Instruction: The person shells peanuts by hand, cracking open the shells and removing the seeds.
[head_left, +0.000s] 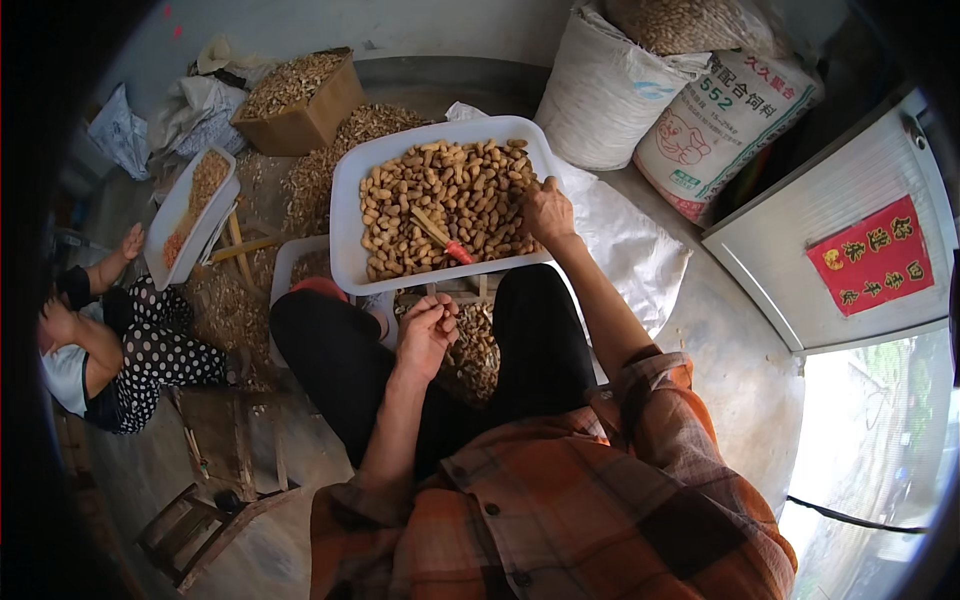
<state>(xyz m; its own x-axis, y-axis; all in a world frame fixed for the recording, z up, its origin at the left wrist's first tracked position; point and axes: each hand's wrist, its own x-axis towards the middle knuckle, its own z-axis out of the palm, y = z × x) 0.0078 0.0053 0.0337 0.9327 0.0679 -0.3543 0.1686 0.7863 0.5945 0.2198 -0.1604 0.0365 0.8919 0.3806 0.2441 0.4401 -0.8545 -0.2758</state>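
A white plastic tray (346, 247) of unshelled peanuts (450, 195) sits in front of me, near my knees. On the peanuts lies a split-bamboo tool (439, 234), its end wrapped in red. My right hand (550, 212) is at the tray's right side, fingers down at the peanuts by the rim; what they hold is hidden. Below the tray's near edge, over my lap, my left hand (427, 334) has its fingers curled together. Whether something small is pinched there cannot be made out. Broken peanut shells (472, 349) lie between my legs.
Left, a person (135, 337) sits by a white tray (155, 240) of kernels. Behind are a shell-filled cardboard box (300, 124) and a shell heap (375, 124). Woven sacks (600, 90) stand back right, near a door panel (847, 247). A wooden stool (244, 450) is lower left.
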